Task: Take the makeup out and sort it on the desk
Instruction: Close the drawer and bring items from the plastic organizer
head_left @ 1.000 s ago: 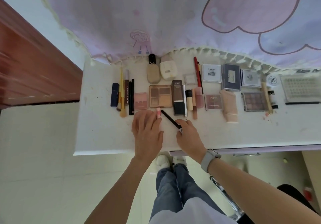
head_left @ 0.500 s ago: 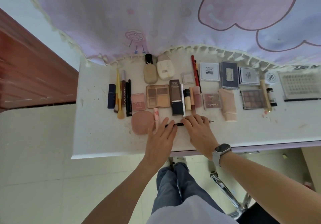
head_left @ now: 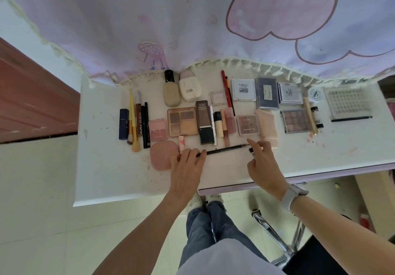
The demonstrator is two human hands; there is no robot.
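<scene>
- A white desk fills the middle of the picture.
- A pink cloth with cartoon drawings hangs across the top.
- A brown wooden door is at the left.
- The floor has pale shiny tiles.
- A chair with metal legs stands at the lower right.

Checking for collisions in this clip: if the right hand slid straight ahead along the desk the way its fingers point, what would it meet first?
Probably the peach tube lying just beyond the right hand; the pencil tip sits beside its fingertips. Depth is uncertain.
</scene>
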